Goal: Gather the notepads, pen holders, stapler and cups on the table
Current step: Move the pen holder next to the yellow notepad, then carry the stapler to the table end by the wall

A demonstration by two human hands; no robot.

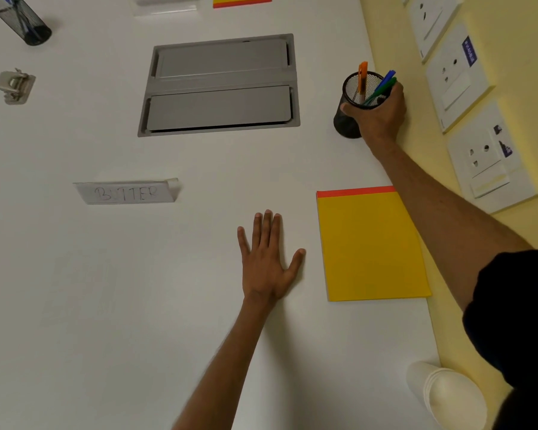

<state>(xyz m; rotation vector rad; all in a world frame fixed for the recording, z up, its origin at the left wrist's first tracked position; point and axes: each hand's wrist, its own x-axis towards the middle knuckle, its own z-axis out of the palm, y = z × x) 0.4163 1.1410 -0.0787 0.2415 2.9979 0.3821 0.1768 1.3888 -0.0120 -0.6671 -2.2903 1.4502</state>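
Not much of the person in shot, just two arms really. The left hand (269,262) and its forearm are bare all the way to the bottom edge of the frame. The right hand (382,113) and forearm are bare too, up to a black short sleeve (516,305) that starts past the elbow. The sleeve's plain dark fabric with a soft, slightly bunched hem. More of the same black cloth shows lower down at the right edge. The fingers (267,231) are bare as well.
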